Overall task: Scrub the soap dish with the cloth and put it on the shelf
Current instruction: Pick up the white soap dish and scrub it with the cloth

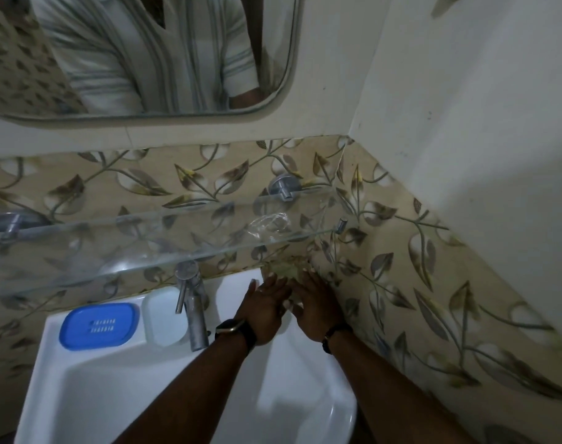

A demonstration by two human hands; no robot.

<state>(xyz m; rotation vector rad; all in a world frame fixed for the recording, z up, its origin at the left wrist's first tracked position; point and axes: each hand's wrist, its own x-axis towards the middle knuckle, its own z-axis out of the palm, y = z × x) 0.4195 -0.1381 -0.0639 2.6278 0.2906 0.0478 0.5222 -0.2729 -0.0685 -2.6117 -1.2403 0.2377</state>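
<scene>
Both arms reach over the white sink. The left hand and right hand meet at its back right corner, just right of the tap, pressed around something pale and blurred, probably the cloth; I can't tell what either grasps. The blue soap dish sits untouched on the sink ledge left of the tap, beside a white piece. So scrubbing looks not yet begun, shelving still ahead. Above the tap: the glass shelf, leaf-patterned tiles, then a mirror.
</scene>
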